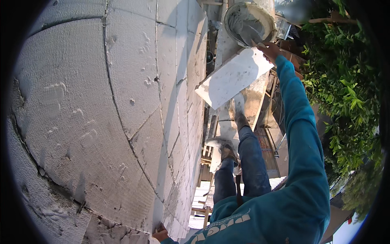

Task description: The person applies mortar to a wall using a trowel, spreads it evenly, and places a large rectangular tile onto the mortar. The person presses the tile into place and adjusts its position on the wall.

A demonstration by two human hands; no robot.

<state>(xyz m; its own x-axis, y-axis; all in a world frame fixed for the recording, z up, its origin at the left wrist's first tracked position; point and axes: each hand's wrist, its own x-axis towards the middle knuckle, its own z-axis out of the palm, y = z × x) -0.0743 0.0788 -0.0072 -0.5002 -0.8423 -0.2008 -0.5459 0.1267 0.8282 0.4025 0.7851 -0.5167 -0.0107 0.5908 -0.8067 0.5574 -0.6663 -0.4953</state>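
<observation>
the person's right hand [271, 53] was closed around the handle of a trowel [254, 42], at the near edge of a round bucket [271, 25]; the tool pointed into the bucket, where grey paste [239, 21] coated the inner side and lay in the bottom. how much of the blade sat in the paste could not be told. just below the bucket, a long white block [235, 78] lay at a slant, partly in sunlight, with small dark marks on its face; its upper right end was near the right hand, and its lower left corner pointed toward the wall [122, 77]. the left hand [161, 233] was low in the view, its fingertips against the wall's surface; whether they gripped anything could not be told. the wall, made of large pale blocks with dark joints, filled the left side, rough and pitted, with curved smears on it. the person wore a teal top [302, 150] with pale lettering, blue jeans [252, 162] and dusty boots [228, 153], and stood below the white block. leafy branches [349, 97] hung along the right side.
</observation>
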